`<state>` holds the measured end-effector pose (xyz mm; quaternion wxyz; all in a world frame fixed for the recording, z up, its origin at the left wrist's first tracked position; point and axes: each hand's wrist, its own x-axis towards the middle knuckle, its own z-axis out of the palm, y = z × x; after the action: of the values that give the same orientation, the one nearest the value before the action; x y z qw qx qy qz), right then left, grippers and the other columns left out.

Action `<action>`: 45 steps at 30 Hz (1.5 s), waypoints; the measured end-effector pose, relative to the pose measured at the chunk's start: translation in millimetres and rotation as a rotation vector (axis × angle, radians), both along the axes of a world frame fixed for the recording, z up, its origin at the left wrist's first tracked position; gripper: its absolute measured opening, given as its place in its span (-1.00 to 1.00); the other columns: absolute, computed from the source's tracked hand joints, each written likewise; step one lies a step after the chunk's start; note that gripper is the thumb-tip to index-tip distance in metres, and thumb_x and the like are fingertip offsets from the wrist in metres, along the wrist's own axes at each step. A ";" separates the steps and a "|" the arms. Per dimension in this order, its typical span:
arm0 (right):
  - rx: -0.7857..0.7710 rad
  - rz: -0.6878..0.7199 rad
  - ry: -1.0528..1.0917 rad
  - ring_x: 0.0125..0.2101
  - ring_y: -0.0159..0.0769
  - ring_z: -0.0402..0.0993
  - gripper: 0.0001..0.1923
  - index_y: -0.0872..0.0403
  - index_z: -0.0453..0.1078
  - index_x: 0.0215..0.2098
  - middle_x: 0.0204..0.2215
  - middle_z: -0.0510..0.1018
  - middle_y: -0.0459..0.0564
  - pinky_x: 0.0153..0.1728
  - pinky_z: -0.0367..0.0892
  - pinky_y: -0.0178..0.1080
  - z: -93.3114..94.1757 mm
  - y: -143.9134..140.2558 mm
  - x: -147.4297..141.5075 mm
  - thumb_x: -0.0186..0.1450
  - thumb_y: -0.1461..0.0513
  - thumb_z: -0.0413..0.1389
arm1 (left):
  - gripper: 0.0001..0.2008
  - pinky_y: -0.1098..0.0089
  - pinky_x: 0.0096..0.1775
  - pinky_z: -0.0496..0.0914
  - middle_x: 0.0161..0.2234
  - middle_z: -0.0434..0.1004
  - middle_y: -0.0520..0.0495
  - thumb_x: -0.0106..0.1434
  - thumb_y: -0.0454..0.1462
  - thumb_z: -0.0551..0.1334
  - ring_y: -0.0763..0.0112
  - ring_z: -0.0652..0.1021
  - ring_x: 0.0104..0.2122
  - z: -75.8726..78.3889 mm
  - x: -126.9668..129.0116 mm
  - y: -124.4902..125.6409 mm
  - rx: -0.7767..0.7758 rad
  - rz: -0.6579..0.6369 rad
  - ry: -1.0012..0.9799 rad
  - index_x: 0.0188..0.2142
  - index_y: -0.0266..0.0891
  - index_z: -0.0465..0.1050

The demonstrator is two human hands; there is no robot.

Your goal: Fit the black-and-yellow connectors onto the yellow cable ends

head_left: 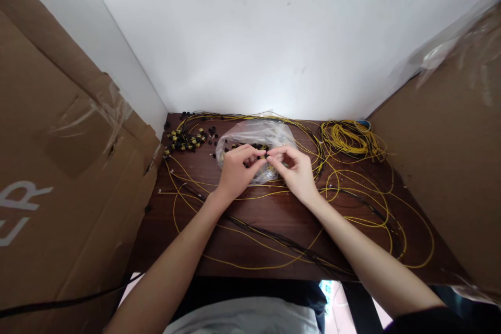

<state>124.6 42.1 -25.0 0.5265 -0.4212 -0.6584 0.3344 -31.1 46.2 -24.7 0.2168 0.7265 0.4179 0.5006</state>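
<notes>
My left hand (241, 167) and my right hand (293, 167) meet fingertip to fingertip over the middle of the brown table. Between their pinched fingers sits a small black part (266, 155), too small to name. Each hand is closed in a pinch on it. Just beneath and behind them lies a clear plastic bag (250, 130) with small black and yellow parts showing through. The hands cover some of the bag's front. Thin yellow wires (250, 195) run across the table under my wrists.
A pile of small black and yellow parts (183, 141) lies at the back left. The back right holds a coil of yellow wire (348, 138). A black wire bundle (274, 240) crosses the front. Cardboard walls stand left (78, 177) and right (450, 167), a white panel (250, 36) behind.
</notes>
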 end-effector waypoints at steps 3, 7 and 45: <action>0.013 -0.001 -0.017 -0.43 -0.35 0.42 -0.92 0.06 0.45 -0.35 -0.43 0.52 -0.07 -0.33 0.35 -0.25 -0.5 0.6 1.2 0.17 0.23 0.17 | -0.88 0.46 -0.48 0.27 -0.44 0.51 -0.06 0.11 -0.29 0.28 0.49 0.41 -0.53 0.1 0.0 0.1 -0.018 -0.002 -0.012 -0.34 -0.28 0.53; 0.020 -0.002 -0.030 -0.44 -0.35 0.41 -0.93 0.05 0.45 -0.36 -0.44 0.51 -0.08 -0.33 0.34 -0.25 -0.6 0.7 2.1 0.17 0.24 0.17 | -0.89 0.46 -0.48 0.27 -0.45 0.51 -0.05 0.10 -0.29 0.28 0.49 0.41 -0.53 0.3 0.1 0.2 -0.035 -0.007 -0.021 -0.35 -0.26 0.53; 0.045 -0.008 -0.049 -0.41 -0.34 0.41 -0.94 0.04 0.46 -0.36 -0.41 0.51 -0.06 -0.30 0.37 -0.23 -0.3 1.3 3.7 0.18 0.26 0.15 | -0.85 0.42 -0.42 0.41 -0.39 0.51 -0.10 0.15 -0.29 0.25 0.44 0.48 -0.48 -0.1 0.8 0.6 -0.099 -0.062 -0.064 -0.29 -0.27 0.55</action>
<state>128.3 43.4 -25.4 0.5208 -0.4200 -0.6768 0.3069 -30.3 46.8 -24.8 0.2813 0.7109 0.4124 0.4954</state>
